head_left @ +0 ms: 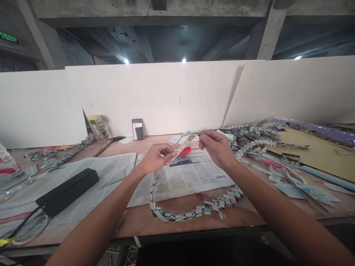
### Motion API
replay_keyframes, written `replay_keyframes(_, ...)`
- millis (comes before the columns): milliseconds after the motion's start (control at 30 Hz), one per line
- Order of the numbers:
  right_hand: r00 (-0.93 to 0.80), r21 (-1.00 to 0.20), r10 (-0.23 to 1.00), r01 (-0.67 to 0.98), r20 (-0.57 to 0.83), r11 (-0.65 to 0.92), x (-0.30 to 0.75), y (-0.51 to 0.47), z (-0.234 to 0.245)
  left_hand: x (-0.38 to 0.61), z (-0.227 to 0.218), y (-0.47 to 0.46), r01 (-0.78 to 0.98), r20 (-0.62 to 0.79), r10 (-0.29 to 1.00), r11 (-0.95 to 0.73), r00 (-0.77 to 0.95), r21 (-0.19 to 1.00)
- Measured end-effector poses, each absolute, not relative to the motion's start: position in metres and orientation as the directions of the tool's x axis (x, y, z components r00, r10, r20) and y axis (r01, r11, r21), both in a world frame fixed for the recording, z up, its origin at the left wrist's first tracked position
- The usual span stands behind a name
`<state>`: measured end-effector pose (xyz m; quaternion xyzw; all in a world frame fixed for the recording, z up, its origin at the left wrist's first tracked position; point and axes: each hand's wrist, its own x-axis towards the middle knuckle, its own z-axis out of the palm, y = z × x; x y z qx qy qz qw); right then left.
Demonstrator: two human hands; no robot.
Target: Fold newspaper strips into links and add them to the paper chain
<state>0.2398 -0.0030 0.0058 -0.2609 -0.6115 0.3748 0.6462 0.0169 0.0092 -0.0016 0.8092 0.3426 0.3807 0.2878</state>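
My left hand (156, 157) is raised over the table, its fingers pinched on the top end of a chain of folded paper links (177, 216). The chain hangs from that hand and curves across the table's front edge to the right. My right hand (216, 146) pinches the other end of a folded paper strip (184, 145) that spans between both hands. A red object (186, 150) lies on the newspaper just below the strip.
Newspaper sheets (191, 173) cover the wooden table (138, 221). A black box with a cable (68, 190) lies left. Heaped paper chains (246, 138), paper strips and brown cardboard (313, 151) fill the right. A phone (137, 129) and a jar (98, 126) lean against white boards.
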Motion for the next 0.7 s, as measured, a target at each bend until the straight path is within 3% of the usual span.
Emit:
replay_keyframes(133,-0.232,-0.822,0.818,0.107,0.527,0.56,0.229,-0.01,-0.001,0.021,0.0,0.003,0.323,0.445,0.759,-0.621,0.476,0.714)
replay_keyframes(267,-0.194,-0.814,0.838,0.205,0.51,0.543,0.219,-0.015,-0.007,0.028,0.004,-0.008,0.378,0.458,0.738,-0.658,0.496,0.651)
replay_keyframes(433,-0.153,-0.825,0.838,0.154,0.524,0.544,0.219,-0.014,-0.008,0.03,0.006,-0.011,0.374,0.456,0.719,-0.675,0.524,0.636)
replay_keyframes(700,0.055,-0.777,0.782,-0.086,0.621,0.624,0.24,-0.004,0.005,0.019,0.002,0.002,0.369,0.483,0.699,-0.701,0.528,0.611)
